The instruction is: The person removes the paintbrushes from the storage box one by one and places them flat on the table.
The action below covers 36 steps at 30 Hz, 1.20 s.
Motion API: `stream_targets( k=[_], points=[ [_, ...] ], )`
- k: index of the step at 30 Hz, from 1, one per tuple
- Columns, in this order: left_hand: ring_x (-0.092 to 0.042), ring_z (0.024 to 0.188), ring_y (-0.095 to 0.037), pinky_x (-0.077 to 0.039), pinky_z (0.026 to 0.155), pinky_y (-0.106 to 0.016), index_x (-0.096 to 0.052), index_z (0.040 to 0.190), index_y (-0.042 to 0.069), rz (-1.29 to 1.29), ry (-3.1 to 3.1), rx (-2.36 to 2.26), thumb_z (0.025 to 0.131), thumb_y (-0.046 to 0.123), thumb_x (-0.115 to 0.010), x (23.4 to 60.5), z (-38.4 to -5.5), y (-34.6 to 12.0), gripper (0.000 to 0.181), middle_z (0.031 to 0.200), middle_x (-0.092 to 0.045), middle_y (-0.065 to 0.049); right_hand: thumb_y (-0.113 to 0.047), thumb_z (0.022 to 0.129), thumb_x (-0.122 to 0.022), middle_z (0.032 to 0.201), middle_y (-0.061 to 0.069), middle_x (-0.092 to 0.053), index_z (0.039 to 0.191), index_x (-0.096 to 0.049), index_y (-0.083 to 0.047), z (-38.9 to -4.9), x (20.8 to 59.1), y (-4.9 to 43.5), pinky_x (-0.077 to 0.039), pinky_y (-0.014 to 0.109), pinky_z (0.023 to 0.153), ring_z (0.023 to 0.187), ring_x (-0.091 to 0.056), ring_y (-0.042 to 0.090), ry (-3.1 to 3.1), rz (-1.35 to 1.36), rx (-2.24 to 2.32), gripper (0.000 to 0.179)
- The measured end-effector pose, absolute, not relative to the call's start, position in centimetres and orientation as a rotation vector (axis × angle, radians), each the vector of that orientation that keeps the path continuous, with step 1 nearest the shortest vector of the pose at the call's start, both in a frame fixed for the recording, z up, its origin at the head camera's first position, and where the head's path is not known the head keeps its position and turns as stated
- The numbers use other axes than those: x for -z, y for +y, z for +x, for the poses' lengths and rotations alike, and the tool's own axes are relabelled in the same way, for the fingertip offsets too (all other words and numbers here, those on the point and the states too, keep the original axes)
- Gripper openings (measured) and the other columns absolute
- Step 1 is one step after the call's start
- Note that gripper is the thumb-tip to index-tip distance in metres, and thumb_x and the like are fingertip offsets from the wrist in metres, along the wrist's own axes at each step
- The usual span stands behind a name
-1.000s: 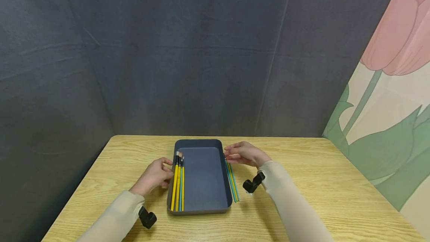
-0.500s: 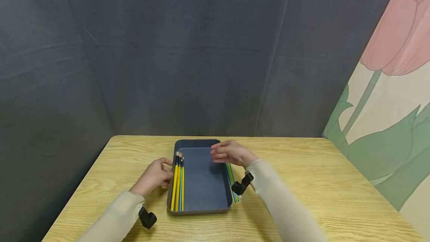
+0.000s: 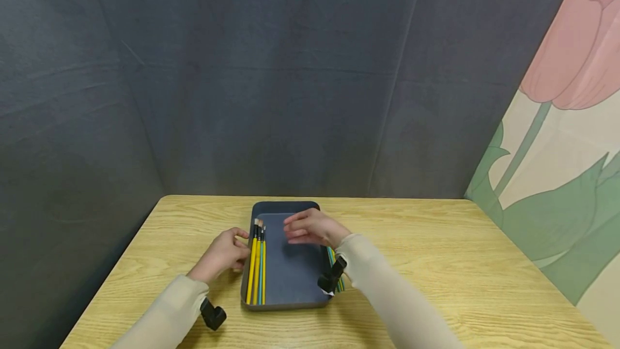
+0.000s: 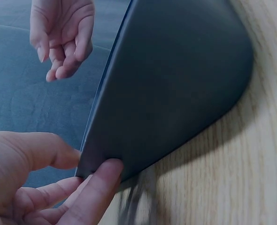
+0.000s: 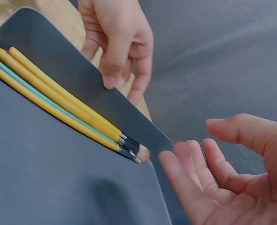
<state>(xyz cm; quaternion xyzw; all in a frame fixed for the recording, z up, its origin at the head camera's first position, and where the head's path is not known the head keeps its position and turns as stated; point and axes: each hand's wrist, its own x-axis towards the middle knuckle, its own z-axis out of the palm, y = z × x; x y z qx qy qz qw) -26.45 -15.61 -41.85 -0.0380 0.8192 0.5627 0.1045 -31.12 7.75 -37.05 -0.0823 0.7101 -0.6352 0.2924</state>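
Observation:
A dark grey tray (image 3: 290, 284) lies lengthwise on the wooden table. Along its inner left side rest several paintbrushes (image 3: 256, 268), yellow-handled apart from one turquoise, bristles pointing away from me. My left hand (image 3: 224, 255) holds the tray's left wall; in the left wrist view its thumb and fingers (image 4: 103, 180) pinch the edge. Over the tray's far half hovers my right hand (image 3: 312, 228), palm inward and fingers loosely extended, holding nothing. More turquoise and yellow brushes (image 3: 341, 285) lie just outside the tray's right side, partly covered by my right wrist.
A dark curtain (image 3: 290, 79) hangs behind the far edge of the table (image 3: 436, 273). To the right stands a wall panel with a painted tulip (image 3: 557, 53). Each wrist carries a small black camera mount (image 3: 213, 315).
My right hand has moved left from beside the outer brushes, across the tray's right rim to above its inside. The left hand, the tray and the brushes have stayed put.

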Motion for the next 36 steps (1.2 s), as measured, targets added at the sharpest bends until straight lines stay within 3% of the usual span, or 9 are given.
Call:
stream_targets(
  k=[7, 10, 15, 19, 25, 36],
  points=[
    [-0.061, 0.073, -0.022, -0.056, 0.058, -0.036, -0.049, 0.123, -0.006, -0.113, 2.419, -1.652, 0.082, -0.006, -0.058, 41.7, -26.3, -15.6, 0.042, 0.093, -0.06, -0.018, -0.002, 0.092, -0.058, 0.114, 0.025, -0.064, 0.126, -0.053, 0.012, -31.2, 37.7, 5.5, -0.055, 0.041, 0.089, 0.11, -0.063, 0.036, 1.916, -0.141, 1.678, 0.037],
    [-0.062, 0.073, -0.022, -0.056, 0.059, -0.036, -0.049, 0.123, -0.006, -0.114, 2.423, -1.646, 0.082, -0.006, -0.058, 41.7, -26.3, -15.6, 0.042, 0.094, -0.06, -0.018, -0.003, 0.092, -0.059, 0.125, 0.029, -0.059, 0.125, -0.055, 0.011, -31.3, 38.2, 4.7, -0.056, 0.039, 0.088, 0.105, -0.065, 0.033, 1.945, -0.1, 1.629, 0.037],
    [-0.062, 0.074, -0.022, -0.057, 0.06, -0.036, -0.049, 0.123, -0.006, -0.107, 2.42, -1.653, 0.082, -0.006, -0.058, 41.6, -26.3, -15.6, 0.042, 0.094, -0.06, -0.018, 0.001, 0.089, -0.061, 0.099, 0.021, -0.068, 0.117, -0.059, 0.012, -31.1, 39.1, 3.4, -0.057, 0.038, 0.084, 0.077, -0.065, 0.018, 1.972, -0.059, 1.598, 0.031],
    [-0.062, 0.073, -0.022, -0.057, 0.059, -0.035, -0.05, 0.122, -0.005, -0.112, 2.414, -1.66, 0.082, -0.006, -0.058, 41.6, -26.4, -15.6, 0.041, 0.093, -0.06, -0.018, 0.002, 0.087, -0.062, 0.077, 0.009, -0.063, 0.107, -0.062, 0.012, -30.9, 39.6, 2.5, -0.058, 0.037, 0.081, 0.065, -0.06, 0.013, 2.012, -0.039, 1.564, 0.023],
    [-0.063, 0.074, -0.022, -0.057, 0.059, -0.036, -0.048, 0.122, -0.006, -0.087, 2.41, -1.655, 0.083, -0.006, -0.058, 41.7, -26.4, -15.6, 0.041, 0.094, -0.06, -0.018, 0.005, 0.082, -0.063, 0.071, 0.006, -0.061, 0.089, -0.065, 0.005, -30.8, 40.2, 1.6, -0.059, 0.038, 0.078, 0.061, -0.058, 0.014, 2.073, -0.003, 1.509, 0.008],
    [-0.062, 0.073, -0.022, -0.057, 0.06, -0.036, -0.048, 0.123, -0.007, -0.083, 2.426, -1.617, 0.083, -0.006, -0.057, 41.5, -26.5, -15.7, 0.041, 0.094, -0.059, -0.018, 0.006, 0.082, -0.065, 0.065, 0.007, -0.057, 0.08, -0.06, 0.004, -30.9, 40.4, 0.4, -0.059, 0.037, 0.075, 0.056, -0.055, 0.014, 2.169, 0.058, 1.425, 0.006]
  ],
)
